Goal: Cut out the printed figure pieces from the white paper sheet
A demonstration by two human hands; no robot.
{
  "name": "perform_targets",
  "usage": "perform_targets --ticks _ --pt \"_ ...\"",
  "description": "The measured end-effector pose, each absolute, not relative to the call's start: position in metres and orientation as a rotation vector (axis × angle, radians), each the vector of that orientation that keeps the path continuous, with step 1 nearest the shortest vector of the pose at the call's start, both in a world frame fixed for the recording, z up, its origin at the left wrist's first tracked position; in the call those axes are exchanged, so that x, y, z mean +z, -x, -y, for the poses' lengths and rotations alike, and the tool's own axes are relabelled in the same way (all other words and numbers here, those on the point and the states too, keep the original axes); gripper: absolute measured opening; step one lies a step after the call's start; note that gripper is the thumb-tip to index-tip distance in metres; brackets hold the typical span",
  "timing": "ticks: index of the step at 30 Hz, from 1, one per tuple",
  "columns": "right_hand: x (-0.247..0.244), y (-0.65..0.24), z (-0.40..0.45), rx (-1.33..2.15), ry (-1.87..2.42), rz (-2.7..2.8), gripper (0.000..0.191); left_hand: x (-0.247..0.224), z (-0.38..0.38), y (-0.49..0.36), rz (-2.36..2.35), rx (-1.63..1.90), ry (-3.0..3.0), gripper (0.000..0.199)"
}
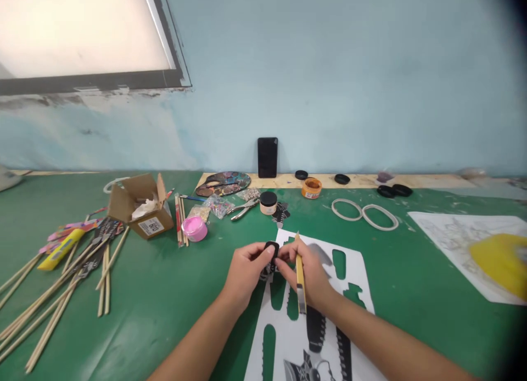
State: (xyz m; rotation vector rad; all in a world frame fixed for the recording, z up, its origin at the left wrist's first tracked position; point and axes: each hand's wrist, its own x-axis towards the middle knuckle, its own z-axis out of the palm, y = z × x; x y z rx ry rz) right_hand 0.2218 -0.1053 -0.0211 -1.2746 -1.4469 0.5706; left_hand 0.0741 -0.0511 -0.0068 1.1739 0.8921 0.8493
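Observation:
My left hand (249,268) is closed, with thumb and fingers pinching a small black paper cutout (272,249). My right hand (310,274) meets it from the other side, its fingertips at the cutout's edge. A slim yellow craft knife (300,271) with a metal end is tucked in my right hand, its metal end pointing toward me. Beneath both hands lies a white printed sheet (284,337) with several cut-out openings and black-and-grey printed shapes. Another dark cutout (281,213) lies on the table just beyond the sheet.
Left on the green table (164,326) are wooden sticks (53,315), a yellow tube (61,249) and a cardboard box (142,208). Pliers (244,208), a pink jar (195,228), a black-lidded jar (268,203) and an orange jar (312,188) stand farther back. A phone (267,157) leans on the wall.

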Motion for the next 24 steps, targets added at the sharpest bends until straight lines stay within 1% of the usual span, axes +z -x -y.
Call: perform_targets --ticks 4,9,11,14,15,16,20,24 --pt "-0.0193 -0.2235 0.1037 0.618 1.280 1.364 0.026 -0.0061 0.0533 -0.0729 -0.971 0.848 -1.232 0.030" --pt "-0.0189 -0.2242 0.1042 0.909 1.212 1.250 0.033 -0.0051 0.0527 -0.0725 -0.994 0.906 -1.284 0.034" --pt "-0.0191 -0.2238 0.1035 0.928 1.213 1.195 0.035 -0.0054 0.0501 -0.0737 -0.999 0.935 -1.276 0.040" --pt "-0.0197 -0.2241 0.1010 0.790 1.248 1.086 0.038 -0.0071 0.0462 -0.0755 -0.950 0.903 -1.245 0.059" --pt "-0.0200 -0.2246 0.1002 0.763 1.261 1.060 0.038 -0.0078 0.0457 -0.0760 -0.934 0.877 -1.236 0.062" --pt "-0.0204 -0.2252 0.0995 0.757 1.270 1.047 0.039 -0.0084 0.0456 -0.0765 -0.926 0.859 -1.231 0.062" --pt "-0.0213 -0.2270 0.0990 0.822 1.243 1.024 0.044 -0.0080 0.0488 -0.0778 -0.942 0.853 -1.236 0.048" --pt "-0.0183 -0.2259 0.0997 0.844 1.253 1.014 0.046 -0.0054 0.0511 -0.0779 -0.970 0.841 -1.231 0.039"
